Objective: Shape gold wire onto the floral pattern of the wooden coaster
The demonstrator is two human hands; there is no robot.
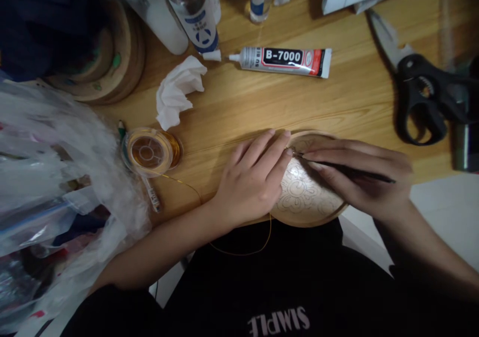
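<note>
Where the gold thread sags in a loose loop over the person's lap, it runs up to the left hand, laid over the left side of a round wooden board. That board sits at the near edge of the tabletop, a flower pattern drawn on its face. Whether the left fingertips pinch the thread or merely press down, I can't make out. The right hand has a narrow grip on a slim dark tool, perhaps tweezers, its tip just beside the left fingertips, towards the board's far rim. To me, the step in hand looks like fine placing of thread on the pattern; the next move calls for a steady board, a light touch of the tip and slack in the loop. Farther off are a spool, a crumpled tissue, scissors, a glue tube and a bottle.
</note>
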